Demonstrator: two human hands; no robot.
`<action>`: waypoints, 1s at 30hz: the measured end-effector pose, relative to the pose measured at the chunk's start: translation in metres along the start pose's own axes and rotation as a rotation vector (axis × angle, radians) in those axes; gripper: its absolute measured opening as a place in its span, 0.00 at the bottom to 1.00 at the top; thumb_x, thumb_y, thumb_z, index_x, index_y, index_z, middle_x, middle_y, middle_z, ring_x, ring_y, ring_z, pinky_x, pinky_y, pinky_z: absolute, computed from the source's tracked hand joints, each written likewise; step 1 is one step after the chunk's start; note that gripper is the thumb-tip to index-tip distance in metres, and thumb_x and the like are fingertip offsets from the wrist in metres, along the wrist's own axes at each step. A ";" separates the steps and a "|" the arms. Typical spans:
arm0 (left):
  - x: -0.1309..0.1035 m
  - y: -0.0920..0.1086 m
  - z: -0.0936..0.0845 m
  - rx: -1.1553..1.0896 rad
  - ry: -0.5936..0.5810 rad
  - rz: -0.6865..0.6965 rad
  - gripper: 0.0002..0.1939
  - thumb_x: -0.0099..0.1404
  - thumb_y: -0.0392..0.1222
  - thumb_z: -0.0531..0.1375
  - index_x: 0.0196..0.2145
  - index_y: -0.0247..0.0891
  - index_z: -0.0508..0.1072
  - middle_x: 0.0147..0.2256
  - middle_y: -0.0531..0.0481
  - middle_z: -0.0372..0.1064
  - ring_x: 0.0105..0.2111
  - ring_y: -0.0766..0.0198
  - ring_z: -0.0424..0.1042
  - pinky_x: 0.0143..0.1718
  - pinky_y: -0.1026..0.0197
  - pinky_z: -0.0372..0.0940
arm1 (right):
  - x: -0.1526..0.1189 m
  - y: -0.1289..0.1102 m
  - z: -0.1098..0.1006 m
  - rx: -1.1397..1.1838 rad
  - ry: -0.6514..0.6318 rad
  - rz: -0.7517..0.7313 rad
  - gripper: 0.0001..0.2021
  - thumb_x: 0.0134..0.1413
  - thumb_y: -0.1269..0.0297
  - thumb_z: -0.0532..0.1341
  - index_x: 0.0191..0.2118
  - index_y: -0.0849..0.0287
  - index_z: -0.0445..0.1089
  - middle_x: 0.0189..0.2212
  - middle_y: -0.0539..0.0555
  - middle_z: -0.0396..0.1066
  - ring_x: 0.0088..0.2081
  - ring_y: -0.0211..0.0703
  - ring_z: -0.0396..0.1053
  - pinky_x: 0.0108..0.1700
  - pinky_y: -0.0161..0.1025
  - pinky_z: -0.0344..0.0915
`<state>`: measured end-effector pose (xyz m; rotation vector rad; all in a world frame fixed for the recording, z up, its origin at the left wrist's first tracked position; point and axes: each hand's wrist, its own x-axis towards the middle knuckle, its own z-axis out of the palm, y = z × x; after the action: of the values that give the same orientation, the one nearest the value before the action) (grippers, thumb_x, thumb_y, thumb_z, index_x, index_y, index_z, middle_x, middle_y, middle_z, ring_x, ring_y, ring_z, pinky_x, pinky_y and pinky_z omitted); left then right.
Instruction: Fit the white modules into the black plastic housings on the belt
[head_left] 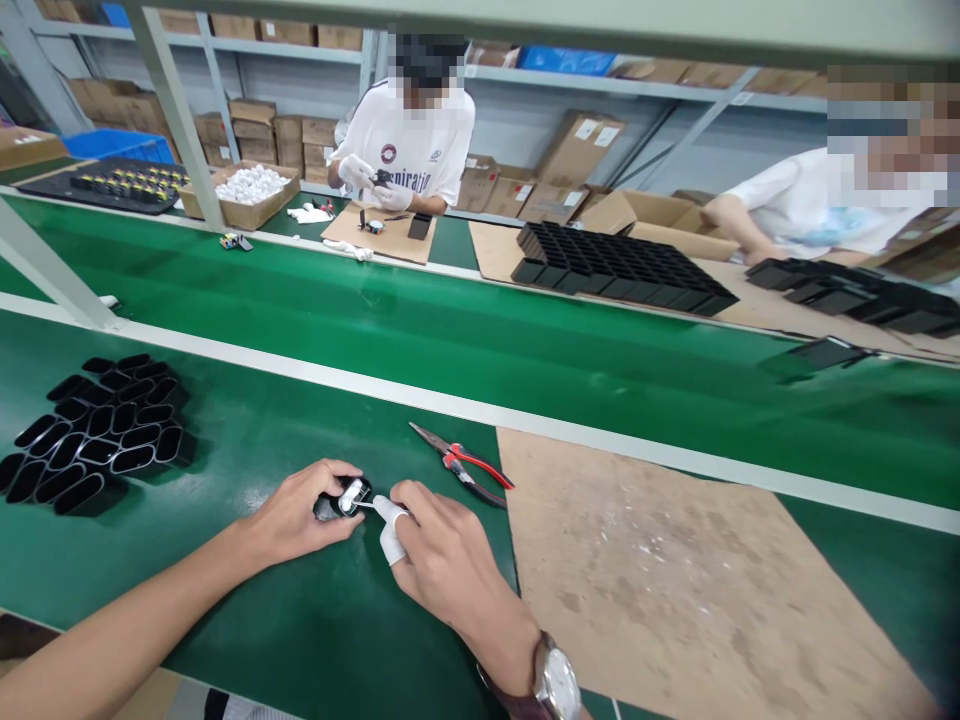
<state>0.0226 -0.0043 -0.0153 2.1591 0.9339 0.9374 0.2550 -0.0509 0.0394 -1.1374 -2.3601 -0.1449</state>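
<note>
My left hand (300, 508) is closed around a small black oval casing (364, 494), thumb and fingers on its opposite sides. A white part (351, 495) shows in the casing's opening. My right hand (442, 550) wears white finger covers on its fingertips and pinches a thin, pale, rod-like piece (364, 504) that reaches to the white part. Its exact kind is too small to make out. Beyond my right hand, red-and-black long-nose pliers (457, 462) lie on the green table, their handle ends touching a cardboard sheet (600, 560).
Several black oval casings (101, 450) stand grouped at the left. A white rail (300, 368) and green belt (375, 320) run behind my hands. Across the belt are two people, a block of black casings (622, 265) and a box of white pieces (247, 190). A metal post (180, 120) rises at left.
</note>
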 end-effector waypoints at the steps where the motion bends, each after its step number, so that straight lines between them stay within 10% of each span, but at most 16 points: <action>1: 0.000 0.000 0.000 -0.002 0.002 0.000 0.16 0.66 0.38 0.69 0.38 0.43 0.61 0.53 0.45 0.77 0.45 0.60 0.81 0.44 0.58 0.75 | 0.000 0.000 0.000 0.005 0.000 0.003 0.13 0.59 0.80 0.53 0.27 0.56 0.63 0.35 0.55 0.66 0.30 0.43 0.60 0.28 0.44 0.52; 30: 0.005 0.004 -0.004 -0.030 -0.025 0.026 0.13 0.65 0.35 0.67 0.44 0.43 0.68 0.50 0.47 0.78 0.49 0.58 0.81 0.48 0.58 0.76 | -0.003 0.012 0.008 0.171 0.006 0.066 0.12 0.63 0.80 0.52 0.32 0.59 0.66 0.39 0.56 0.67 0.30 0.40 0.61 0.28 0.41 0.54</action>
<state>0.0232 -0.0017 -0.0086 2.1581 0.8765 0.9287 0.2622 -0.0426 0.0297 -1.1278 -2.2776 0.0758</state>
